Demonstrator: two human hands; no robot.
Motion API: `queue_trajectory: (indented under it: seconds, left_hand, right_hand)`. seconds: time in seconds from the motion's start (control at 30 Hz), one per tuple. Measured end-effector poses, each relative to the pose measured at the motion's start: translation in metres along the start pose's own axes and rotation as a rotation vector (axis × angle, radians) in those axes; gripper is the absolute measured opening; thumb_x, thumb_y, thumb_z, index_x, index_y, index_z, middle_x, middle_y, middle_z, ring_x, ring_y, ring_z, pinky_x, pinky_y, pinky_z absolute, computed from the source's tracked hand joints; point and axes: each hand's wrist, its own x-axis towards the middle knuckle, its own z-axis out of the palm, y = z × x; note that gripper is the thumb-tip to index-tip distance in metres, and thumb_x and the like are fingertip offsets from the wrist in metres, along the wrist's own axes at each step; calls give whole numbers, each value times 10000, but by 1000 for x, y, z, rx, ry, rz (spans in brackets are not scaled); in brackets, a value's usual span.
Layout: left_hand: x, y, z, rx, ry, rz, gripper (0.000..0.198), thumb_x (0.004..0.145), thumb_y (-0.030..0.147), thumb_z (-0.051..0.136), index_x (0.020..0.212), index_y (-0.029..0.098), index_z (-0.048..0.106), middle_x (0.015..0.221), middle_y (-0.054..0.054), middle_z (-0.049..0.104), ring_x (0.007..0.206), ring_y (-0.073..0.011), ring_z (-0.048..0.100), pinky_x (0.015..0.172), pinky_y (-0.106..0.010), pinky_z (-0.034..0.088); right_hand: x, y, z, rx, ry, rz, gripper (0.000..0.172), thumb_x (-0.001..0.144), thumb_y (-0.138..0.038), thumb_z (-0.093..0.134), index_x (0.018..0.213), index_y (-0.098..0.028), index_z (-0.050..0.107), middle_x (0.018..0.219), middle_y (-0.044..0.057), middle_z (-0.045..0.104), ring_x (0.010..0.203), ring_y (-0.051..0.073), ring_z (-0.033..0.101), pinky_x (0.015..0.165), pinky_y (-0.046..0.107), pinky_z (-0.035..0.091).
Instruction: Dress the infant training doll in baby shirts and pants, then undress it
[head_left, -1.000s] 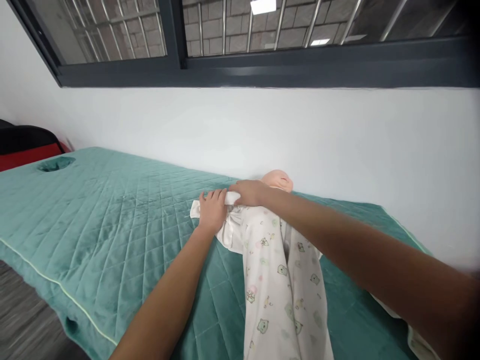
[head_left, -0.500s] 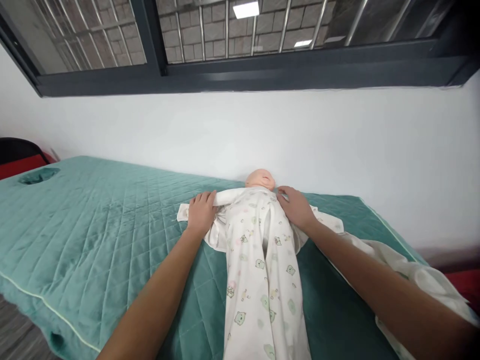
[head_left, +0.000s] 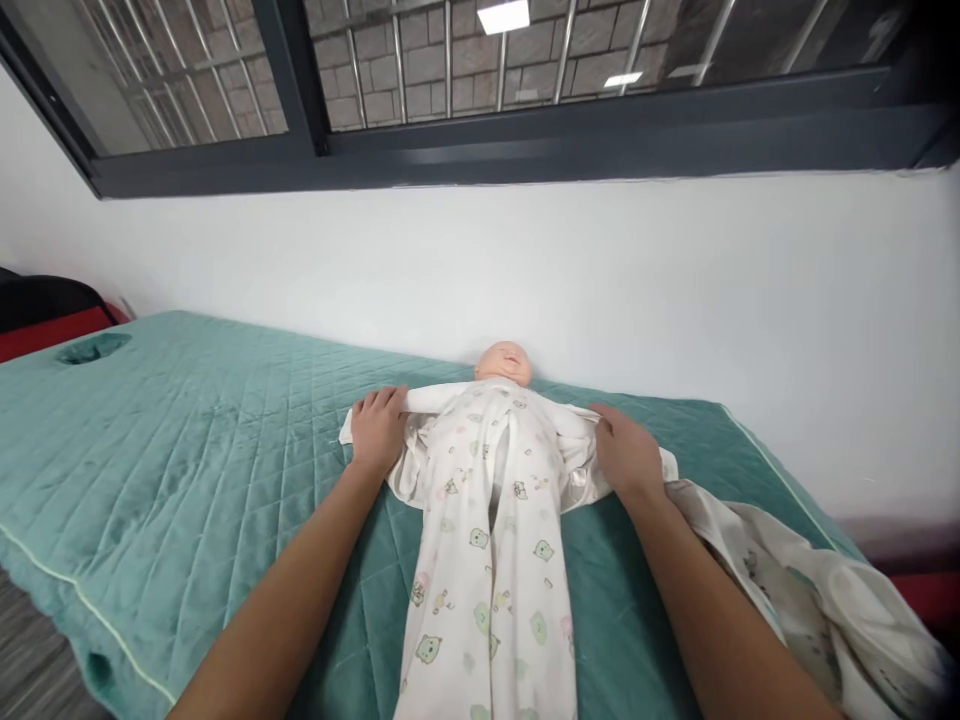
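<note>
A baby doll (head_left: 504, 362) lies on its back with its head towards the wall. White baby clothes (head_left: 480, 540) with a green and pink animal print cover its body, and long legs of cloth stretch towards me. A split runs down the middle of the front. My left hand (head_left: 379, 430) is closed over the sleeve on the left, its fingertips hidden behind the cloth. On the other side my right hand (head_left: 631, 452) grips the opposite sleeve, thumb and fingers around it. Both sleeves are spread outwards from the doll.
A quilted green cover (head_left: 247, 450) lies over the bed, with a face hole (head_left: 94, 348) at the far left. Crumpled white cloth (head_left: 825, 590) lies at the right. A white wall (head_left: 675, 290) and a dark window frame (head_left: 525, 150) rise behind; something red and black (head_left: 52, 310) stands at left.
My right hand has moved right, from beside the doll's neck out along the sleeve, pulling it outwards. My left hand remains on its sleeve. The view has shifted slightly.
</note>
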Motion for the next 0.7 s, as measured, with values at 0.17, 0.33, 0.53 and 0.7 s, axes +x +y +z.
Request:
queue_trajectory:
  seconds: [0.17,0.33,0.53,0.7]
  left_hand:
    - [0,-4,-2,-6,6,-80,407,906,239,498,1303,267,584,1305,-77,630,1177,-299,532,950,-434,358]
    - [0,-9,-4,14,-3,-82,403,906,263,502,1300,273,588,1288,-82,638,1179,-307,525,960,-446,356]
    - [-3,-12,-5,-20,-46,-31,455,882,234,525,1336,254,553,1323,-98,611,1247,-310,478,1035,-475,332]
    - [-13,-15,-12,-57,-45,-72,483,862,211,535,1344,246,547,1364,-97,580,1293,-319,440,1079,-492,334]
  right_hand:
    - [-4,-2,-9,-6,-39,90,454,925,-255,343,1258,-235,649,1152,93,725,1050,282,653,877,376,446]
    - [-7,-5,-12,-14,-44,138,436,940,-292,341,1254,-245,640,1122,96,729,1020,276,658,837,363,449]
    - [-9,-10,-6,-71,-55,126,426,957,-298,334,1239,-206,641,1161,135,708,1046,298,649,856,387,441]
    - [-10,-12,-6,-98,-54,118,414,962,-303,324,1196,-209,653,1146,122,712,1041,295,643,860,392,432]
